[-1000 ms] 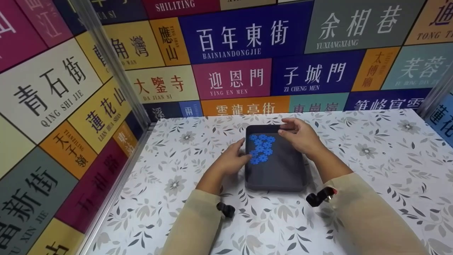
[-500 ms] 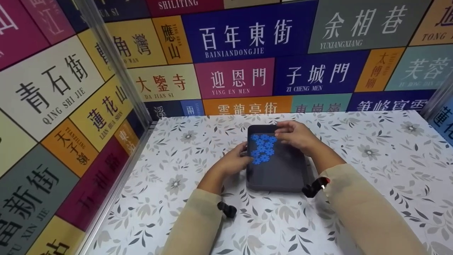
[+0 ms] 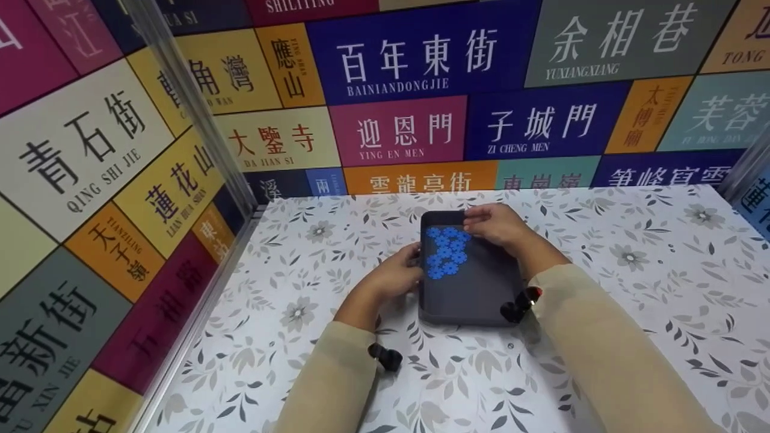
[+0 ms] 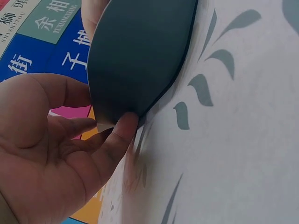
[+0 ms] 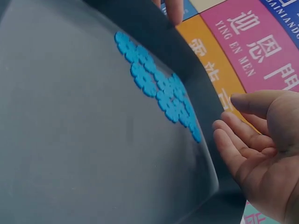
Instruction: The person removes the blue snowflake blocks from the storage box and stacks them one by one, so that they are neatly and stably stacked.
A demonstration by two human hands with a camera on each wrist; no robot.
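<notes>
A dark grey rectangular tray (image 3: pixel 472 300) lies on the table with a cluster of blue flower-shaped plastic pieces (image 3: pixel 446 252) against its left side. My left hand (image 3: pixel 394 276) grips the tray's left wall; the left wrist view shows the hand (image 4: pixel 56 149) with its thumb and fingers on the wall's edge and outer face. At the far right corner, my right hand (image 3: pixel 496 225) overlaps the rim in the head view. Seen from the right wrist, that hand (image 5: pixel 261 140) has loosely bent fingers with a gap between thumb and fingertips, and nothing is held there. The blue pieces (image 5: pixel 159 84) lie flat, bunched along one wall.
The table is covered with a white cloth (image 3: pixel 301 240) printed with grey leaves and flowers. Behind it rises a wall of coloured sign panels (image 3: pixel 397 132), with more panels (image 3: pixel 78 144) on the left. Small black cameras (image 3: pixel 385 358) sit at both wrists.
My right hand has shifted left along the tray's far side, its forearm swinging inward. My left thumb has drawn back slightly from over the tray's interior. The tray is nearly where it was.
</notes>
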